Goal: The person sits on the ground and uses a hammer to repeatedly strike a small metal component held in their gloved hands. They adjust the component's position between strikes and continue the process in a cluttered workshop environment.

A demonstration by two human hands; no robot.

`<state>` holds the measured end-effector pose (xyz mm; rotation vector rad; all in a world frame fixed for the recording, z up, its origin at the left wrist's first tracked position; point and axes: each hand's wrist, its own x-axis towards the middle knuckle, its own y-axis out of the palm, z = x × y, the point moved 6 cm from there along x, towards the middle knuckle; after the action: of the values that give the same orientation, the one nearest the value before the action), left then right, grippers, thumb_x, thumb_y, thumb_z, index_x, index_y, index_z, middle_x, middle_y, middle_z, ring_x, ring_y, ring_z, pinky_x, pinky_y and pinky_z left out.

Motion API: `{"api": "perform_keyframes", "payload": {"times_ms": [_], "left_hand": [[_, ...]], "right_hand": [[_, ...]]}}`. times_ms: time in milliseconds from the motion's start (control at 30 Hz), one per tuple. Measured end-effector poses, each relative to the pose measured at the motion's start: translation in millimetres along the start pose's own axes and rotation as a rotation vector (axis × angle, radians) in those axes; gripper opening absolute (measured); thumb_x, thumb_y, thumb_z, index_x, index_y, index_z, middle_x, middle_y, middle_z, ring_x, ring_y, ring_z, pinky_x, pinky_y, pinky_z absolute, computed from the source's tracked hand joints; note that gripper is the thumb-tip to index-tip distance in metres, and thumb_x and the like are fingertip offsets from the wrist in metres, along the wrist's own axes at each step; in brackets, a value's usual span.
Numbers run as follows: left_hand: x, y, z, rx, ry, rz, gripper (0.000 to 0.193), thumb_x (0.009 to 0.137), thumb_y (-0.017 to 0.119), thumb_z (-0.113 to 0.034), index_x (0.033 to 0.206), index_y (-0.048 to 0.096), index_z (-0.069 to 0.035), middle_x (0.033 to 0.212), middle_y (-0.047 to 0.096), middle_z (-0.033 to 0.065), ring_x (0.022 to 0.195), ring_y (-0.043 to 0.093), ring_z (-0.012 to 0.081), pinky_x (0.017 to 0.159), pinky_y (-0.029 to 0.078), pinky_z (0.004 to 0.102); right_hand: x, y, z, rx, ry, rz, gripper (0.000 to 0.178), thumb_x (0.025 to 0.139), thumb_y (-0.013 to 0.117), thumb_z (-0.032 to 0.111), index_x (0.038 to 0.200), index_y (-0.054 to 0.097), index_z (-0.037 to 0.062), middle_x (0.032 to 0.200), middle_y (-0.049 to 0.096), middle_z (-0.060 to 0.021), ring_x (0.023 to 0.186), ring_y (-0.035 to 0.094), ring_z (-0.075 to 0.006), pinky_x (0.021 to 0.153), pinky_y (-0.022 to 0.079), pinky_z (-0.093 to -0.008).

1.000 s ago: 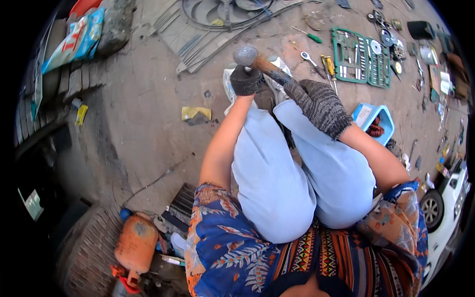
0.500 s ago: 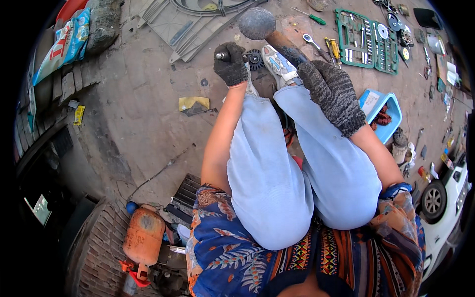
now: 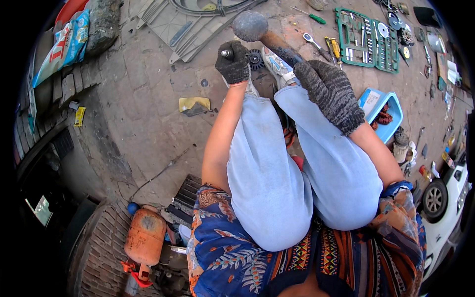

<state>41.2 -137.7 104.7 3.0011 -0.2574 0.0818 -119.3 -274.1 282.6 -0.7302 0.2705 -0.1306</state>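
My right hand (image 3: pixel 330 96), in a grey knitted work glove, is wrapped round the handle of a hammer (image 3: pixel 250 26). The hammer's round, worn head hangs just above and to the right of my left hand (image 3: pixel 233 67), apart from it. My left hand, in a dark glove, is closed round a metal rod, perhaps a punch or chisel; only its shiny round end (image 3: pixel 226 54) shows above the fist. Its lower end is hidden by the hand. Close to the right of that fist lies a black toothed wheel (image 3: pixel 255 60), beside my shoe (image 3: pixel 278 67).
Ahead lies a grey plastic shroud (image 3: pixel 190 34). At the far right are a green socket set case (image 3: pixel 355 37), a ratchet (image 3: pixel 312 42) and screwdrivers (image 3: pixel 335 49). A blue bin (image 3: pixel 394 111) holds copper-coloured coils. An orange gas cylinder (image 3: pixel 144 235) stands at the near left.
The hammer head has shifted slightly left and a little nearer. My left hand has moved slightly to the right, and the rod's end shows brighter. Both grips stay the same.
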Motion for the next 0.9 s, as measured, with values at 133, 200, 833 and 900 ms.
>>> {"api": "perform_keyframes", "payload": {"times_ms": [133, 200, 833, 900], "left_hand": [[0.9, 0.5, -5.0, 0.026, 0.005, 0.003, 0.011, 0.087, 0.057, -0.01, 0.079, 0.055, -0.002, 0.064, 0.059, 0.0058, 0.053, 0.055, 0.0119, 0.047, 0.045, 0.025], [2.4, 0.5, -5.3, 0.002, 0.002, -0.015, 0.013, 0.087, 0.057, -0.01, 0.077, 0.055, -0.002, 0.063, 0.059, 0.0062, 0.053, 0.056, 0.0127, 0.048, 0.045, 0.0257], [9.0, 0.8, 8.4, -0.038, -0.063, -0.013, 0.012, 0.083, 0.059, -0.01, 0.074, 0.056, -0.002, 0.061, 0.058, 0.0067, 0.051, 0.056, 0.0144, 0.044, 0.045, 0.0271], [9.1, 1.2, 9.2, -0.03, -0.07, -0.012, 0.013, 0.083, 0.058, -0.01, 0.073, 0.056, -0.002, 0.061, 0.059, 0.0063, 0.051, 0.055, 0.0141, 0.044, 0.045, 0.0271]], "right_hand": [[0.7, 1.7, -1.4, -0.017, 0.073, 0.074, 0.043, 0.081, 0.052, 0.008, 0.124, 0.053, 0.0143, 0.103, 0.057, -0.0198, 0.09, 0.058, -0.0334, 0.078, 0.048, -0.0412], [1.2, 1.9, -1.0, -0.016, 0.083, 0.078, 0.043, 0.081, 0.052, 0.009, 0.124, 0.053, 0.0143, 0.103, 0.057, -0.0198, 0.09, 0.058, -0.0335, 0.078, 0.048, -0.0411], [3.7, 3.3, -2.3, 0.069, 0.179, 0.107, 0.038, 0.086, 0.049, 0.011, 0.123, 0.054, 0.0179, 0.097, 0.058, -0.0187, 0.087, 0.058, -0.0334, 0.075, 0.048, -0.0412], [4.2, 4.1, -4.0, 0.073, 0.194, 0.118, 0.039, 0.086, 0.049, 0.01, 0.123, 0.054, 0.0183, 0.098, 0.058, -0.0187, 0.087, 0.058, -0.0334, 0.075, 0.048, -0.041]]}}
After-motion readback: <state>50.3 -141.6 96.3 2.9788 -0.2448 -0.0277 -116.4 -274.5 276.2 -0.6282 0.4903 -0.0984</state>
